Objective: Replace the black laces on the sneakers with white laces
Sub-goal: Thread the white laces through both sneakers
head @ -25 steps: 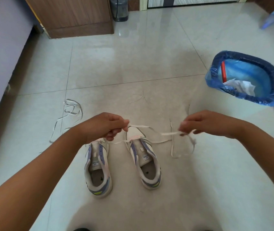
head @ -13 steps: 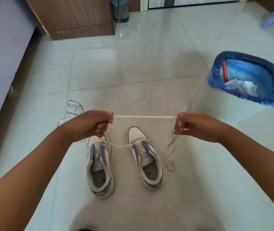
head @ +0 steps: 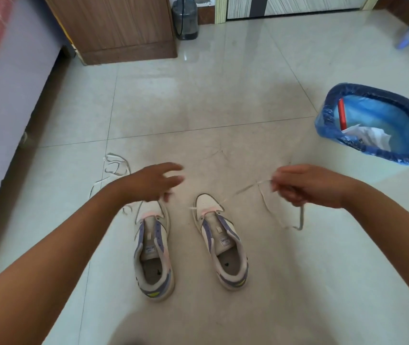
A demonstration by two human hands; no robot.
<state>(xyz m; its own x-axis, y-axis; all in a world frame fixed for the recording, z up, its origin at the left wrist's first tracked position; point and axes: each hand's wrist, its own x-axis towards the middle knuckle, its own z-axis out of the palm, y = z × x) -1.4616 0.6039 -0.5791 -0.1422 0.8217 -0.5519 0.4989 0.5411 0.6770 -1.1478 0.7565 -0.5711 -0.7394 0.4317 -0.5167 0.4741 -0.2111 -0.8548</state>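
Sneakers: two cream sneakers, left sneaker [head: 154, 250] and right sneaker [head: 221, 241], with purple panels, are set side by side on the floor [head: 223, 95], toes towards 12 o'clock.
White lace [head: 268, 205]: threaded through the right sneaker's front eyelets, trailed towards 2 o'clock.
Right hand [head: 308, 185]: fingers are clenched on the white lace.
Left hand [head: 153, 181]: fingers are spread, released, blurred.
Second lace [head: 114, 168]: lies at 10 o'clock.

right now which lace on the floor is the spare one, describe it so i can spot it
Start at the grey wall base on the left of the tiled floor, then look to the two sneakers, the left sneaker nearer it. The spare white lace lies loosely looped just beyond that sneaker's toe, partly behind the left hand. Unlike the lace in the right hand, nothing holds it.
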